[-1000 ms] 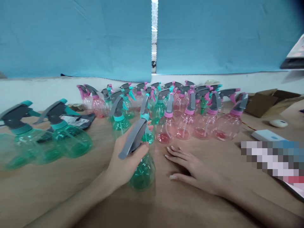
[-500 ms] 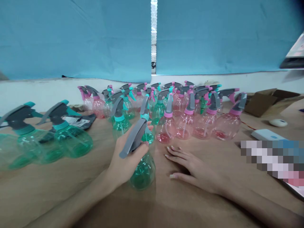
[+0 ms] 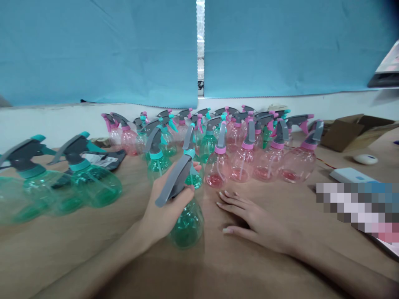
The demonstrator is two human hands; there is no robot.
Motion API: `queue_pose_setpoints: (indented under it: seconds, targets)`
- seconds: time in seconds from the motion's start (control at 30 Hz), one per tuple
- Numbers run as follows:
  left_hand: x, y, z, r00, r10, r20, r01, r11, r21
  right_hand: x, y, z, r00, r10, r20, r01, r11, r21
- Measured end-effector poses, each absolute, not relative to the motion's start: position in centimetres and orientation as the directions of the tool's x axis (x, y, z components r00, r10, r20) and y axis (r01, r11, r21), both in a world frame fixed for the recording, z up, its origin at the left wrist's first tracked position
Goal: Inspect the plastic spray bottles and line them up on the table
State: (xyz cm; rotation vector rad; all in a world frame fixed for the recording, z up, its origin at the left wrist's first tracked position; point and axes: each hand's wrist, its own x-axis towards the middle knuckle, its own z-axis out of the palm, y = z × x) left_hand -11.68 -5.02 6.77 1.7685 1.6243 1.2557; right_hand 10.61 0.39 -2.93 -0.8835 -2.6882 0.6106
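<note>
My left hand (image 3: 170, 203) is wrapped round the neck of a green spray bottle (image 3: 187, 228) with a grey head, near the middle of the table. Its collar and trigger are mostly hidden by my fingers. My right hand (image 3: 249, 216) rests on the tabletop with its fingers stretched out and holds nothing. Just beyond it stands a row of pink spray bottles (image 3: 217, 170) with grey heads and pink collars. Behind the held bottle are more green spray bottles (image 3: 157, 166), partly covered by my left hand.
Several green spray bottles (image 3: 96, 187) stand at the left, near a dark packet (image 3: 107, 160). Mixed pink and green bottles crowd the back by the white wall. On the right are an open cardboard box (image 3: 341, 135), a white mouse (image 3: 365, 159) and a white box (image 3: 353, 175).
</note>
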Motion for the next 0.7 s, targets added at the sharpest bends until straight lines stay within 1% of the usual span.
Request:
queue_pose_setpoints:
  seconds: [0.2, 0.3, 0.47, 0.6, 0.7]
  targets:
    - [-11.7, -5.0, 6.9, -0.08, 0.945, 0.318, 0.581, -0.216, 0.785, 10.6, 0.3, -2.9, -0.784, 0.614, 0.094, 0.517, 0.728, -0.45]
    - [-12.0, -4.9, 7.1, -0.042, 0.943, 0.329, 0.58, -0.245, 0.777, 10.6, 0.3, -2.9, -0.786, 0.611, 0.098, 0.513, 0.732, -0.449]
    - [-12.7, -4.4, 6.9, 0.039, 0.949, 0.314, 0.522, -0.287, 0.803, 10.6, 0.4, -3.1, -0.786, 0.611, 0.098, 0.51, 0.73, -0.456]
    - [-12.9, -4.3, 6.8, 0.059, 0.943, 0.327, 0.473, -0.315, 0.823, 10.7, 0.4, -3.3, -0.783, 0.612, 0.11, 0.506, 0.73, -0.459]
    - [-12.9, -4.5, 6.8, 0.053, 0.948, 0.315, 0.45, -0.305, 0.839, 10.7, 0.4, -3.4, -0.783, 0.612, 0.113, 0.504, 0.731, -0.461]
